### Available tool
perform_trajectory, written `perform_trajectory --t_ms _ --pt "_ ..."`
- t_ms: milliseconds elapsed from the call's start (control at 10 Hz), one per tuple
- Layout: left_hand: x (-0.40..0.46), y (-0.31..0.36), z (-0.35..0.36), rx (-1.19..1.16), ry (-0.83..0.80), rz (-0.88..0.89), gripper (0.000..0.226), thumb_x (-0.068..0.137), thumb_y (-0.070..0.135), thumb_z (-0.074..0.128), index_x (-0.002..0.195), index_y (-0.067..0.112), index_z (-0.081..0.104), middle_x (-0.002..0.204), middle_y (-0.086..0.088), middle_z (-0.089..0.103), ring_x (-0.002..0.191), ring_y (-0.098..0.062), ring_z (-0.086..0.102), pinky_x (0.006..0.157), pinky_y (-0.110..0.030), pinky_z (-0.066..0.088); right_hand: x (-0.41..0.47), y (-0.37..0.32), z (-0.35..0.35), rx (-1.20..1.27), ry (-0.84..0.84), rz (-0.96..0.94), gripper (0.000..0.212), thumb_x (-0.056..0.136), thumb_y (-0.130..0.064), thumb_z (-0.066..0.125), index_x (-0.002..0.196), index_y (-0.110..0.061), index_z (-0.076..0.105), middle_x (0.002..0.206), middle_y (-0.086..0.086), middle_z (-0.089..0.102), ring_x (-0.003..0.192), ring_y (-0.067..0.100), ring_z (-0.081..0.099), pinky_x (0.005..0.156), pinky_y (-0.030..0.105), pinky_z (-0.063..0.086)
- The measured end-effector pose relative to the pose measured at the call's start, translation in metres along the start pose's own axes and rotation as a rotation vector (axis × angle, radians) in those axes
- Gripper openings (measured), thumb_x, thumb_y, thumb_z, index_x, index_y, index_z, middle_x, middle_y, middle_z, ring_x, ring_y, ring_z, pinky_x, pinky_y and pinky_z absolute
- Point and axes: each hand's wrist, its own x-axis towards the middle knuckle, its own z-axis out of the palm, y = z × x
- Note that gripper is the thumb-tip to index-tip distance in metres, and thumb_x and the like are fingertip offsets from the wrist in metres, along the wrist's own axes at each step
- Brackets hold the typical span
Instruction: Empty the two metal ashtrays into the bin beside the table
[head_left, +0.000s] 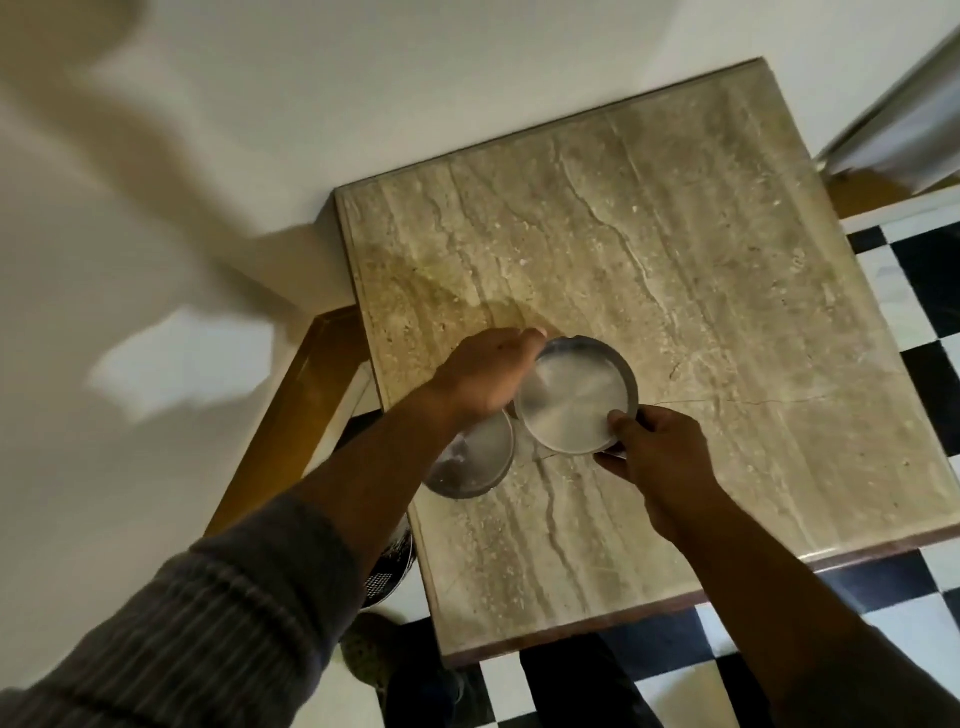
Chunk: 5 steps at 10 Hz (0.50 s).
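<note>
Two round metal ashtrays are over the left part of a marble table (701, 270). My right hand (660, 452) grips the larger-looking ashtray (574, 397) by its near rim, tilted toward me, and its pale inside shows. My left hand (488, 374) touches that ashtray's left rim from above. Below my left wrist the second ashtray (475, 460) lies at the table's left edge, partly hidden by my forearm. The bin (387, 569), a dark mesh container, stands on the floor beside the table's left edge, mostly covered by my left arm.
A white wall runs along the left and far sides, right against the table. A wooden skirting (291, 415) lines the wall by the bin. The floor (914, 291) is black-and-white checked. My foot (369, 654) stands near the table's front corner.
</note>
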Motion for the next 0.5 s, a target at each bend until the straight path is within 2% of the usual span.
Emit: perform_trajectory --t_ms 100,200,300,400,500 --pt "0.019 0.005 0.016 0.138 -0.054 -0.036 0.046 0.101 0.039 0.035 0.116 0.008 0.066 0.128 -0.016 0.063 0.122 -0.034 0.055 0.106 -0.046 0.041 0.021 0.008 -0.017 -0.015 0.028 0.016 0.026 0.094 -0.007 0.055 0.117 0.005 0.061 0.105 0.019 0.064 0.086 0.027 0.065 0.079 0.042 0.056" --pt "0.028 -0.003 0.019 0.223 -0.018 -0.088 0.049 0.098 0.049 0.033 0.103 0.015 0.069 0.129 -0.015 0.064 0.124 -0.034 0.053 0.110 -0.049 0.036 0.036 0.019 -0.010 -0.050 -0.002 0.027 0.029 0.093 -0.006 0.056 0.120 0.003 0.061 0.108 0.020 0.065 0.090 0.031 0.067 0.077 0.041 0.058" --pt "0.036 -0.016 0.020 0.264 0.077 -0.050 0.050 0.080 0.067 0.030 0.063 0.028 0.058 0.105 -0.013 0.071 0.108 -0.035 0.061 0.103 -0.053 0.041 0.047 0.030 -0.004 -0.102 -0.015 0.027 0.029 0.092 -0.007 0.059 0.120 -0.002 0.063 0.106 0.017 0.069 0.092 0.032 0.068 0.078 0.042 0.060" --pt "0.044 -0.024 0.025 0.383 0.131 0.035 0.054 0.077 0.071 0.026 0.059 0.027 0.053 0.092 -0.013 0.071 0.096 -0.037 0.064 0.095 -0.053 0.047 0.061 0.038 -0.014 -0.202 0.012 0.013 0.028 0.090 -0.015 0.061 0.116 -0.008 0.067 0.097 0.011 0.072 0.086 0.028 0.070 0.080 0.046 0.060" --pt "0.050 -0.035 0.027 0.493 0.216 0.041 0.078 0.073 0.076 0.024 0.094 0.018 0.070 0.108 -0.013 0.073 0.106 -0.033 0.064 0.097 -0.048 0.047 0.076 0.034 -0.026 -0.435 0.088 -0.021 0.042 0.086 -0.031 0.065 0.120 -0.005 0.064 0.105 0.013 0.071 0.096 0.031 0.067 0.085 0.039 0.055"
